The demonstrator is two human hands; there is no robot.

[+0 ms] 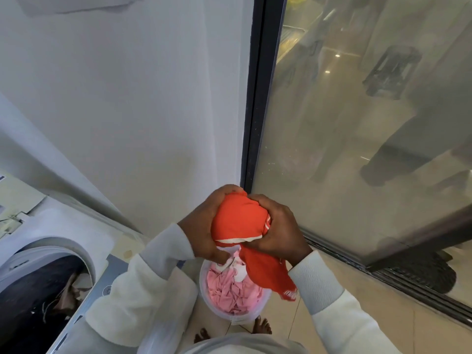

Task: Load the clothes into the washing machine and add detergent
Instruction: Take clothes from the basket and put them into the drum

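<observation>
Orange-red garment with white trim is bunched into a ball and gripped by both hands at mid-frame, above the bucket. Left hand is wrapped round the bundle's left side, fingers curled over the top edge and pressed together; its thumb is tucked under near the white hem. Right hand is clamped on the right side, fingers curled into the cloth, knuckles up. A loose tail of the garment is seen hanging below the right wrist, with a white print on its end that is too small to read.

Translucent white bucket is stood on the tiled floor directly under the hands, with pink clothes crumpled inside. Bare feet are placed just beside the bucket's near wall.

White washing machine is seen at lower left, just beside the bucket; its round opening is uncovered and dark fabric is visible inside. White wall is behind, and a dark-framed glass door is to the right. Both arms are covered by white sleeves.
</observation>
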